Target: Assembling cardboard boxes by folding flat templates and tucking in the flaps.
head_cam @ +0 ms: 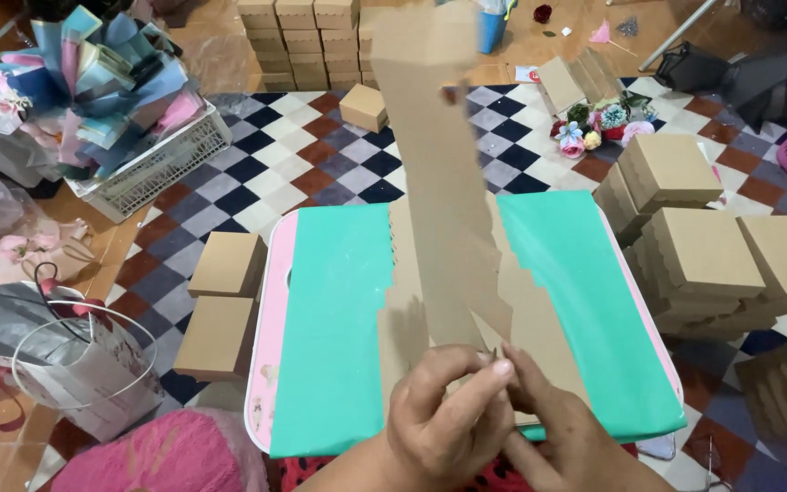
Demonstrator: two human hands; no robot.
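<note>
Over a low green surface (339,310) with a pink rim, seen from the head camera, I watch both hands meet at the bottom of a long brown cardboard strip (430,164). My left hand (444,424) pinches the strip's lower end between thumb and fingers; my right hand (562,437) closes on the same end from the other side, fingertips touching the left's. The strip rises upright and tilts slightly away, its top reaching the upper edge of the view. Flat zigzag-edged cardboard pieces (539,310) lie on the surface behind it. Plain square brown boxes (227,264) sit on the chequered floor at left, more are stacked at right (685,246), and others stand in rows at the far wall (298,32). A white crate (152,169) holding blue and pink paper bouquets stands at upper left.
</note>
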